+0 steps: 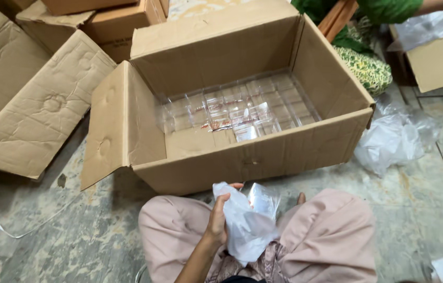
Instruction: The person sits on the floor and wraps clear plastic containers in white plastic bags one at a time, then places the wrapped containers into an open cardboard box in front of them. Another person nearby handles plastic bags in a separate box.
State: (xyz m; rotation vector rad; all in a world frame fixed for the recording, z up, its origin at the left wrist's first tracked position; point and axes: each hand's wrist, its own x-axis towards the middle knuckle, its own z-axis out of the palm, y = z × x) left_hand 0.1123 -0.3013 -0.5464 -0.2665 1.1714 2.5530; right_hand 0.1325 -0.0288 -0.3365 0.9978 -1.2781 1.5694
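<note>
Plastic bag (250, 228) over lap, left grip (219, 217) closed around its upper edge (right grip hidden, state unclear).

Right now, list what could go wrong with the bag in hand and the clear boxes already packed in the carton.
1. The left hand grips the thin plastic bag only at its top; the clear item inside could slip out.
2. The clear plastic boxes in the cardboard carton leave a bare corner, so they may slide.

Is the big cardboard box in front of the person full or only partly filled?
Partly filled. The cardboard box holds a single layer of clear plastic packets across the far floor; bare cardboard shows nearest the person.
</note>
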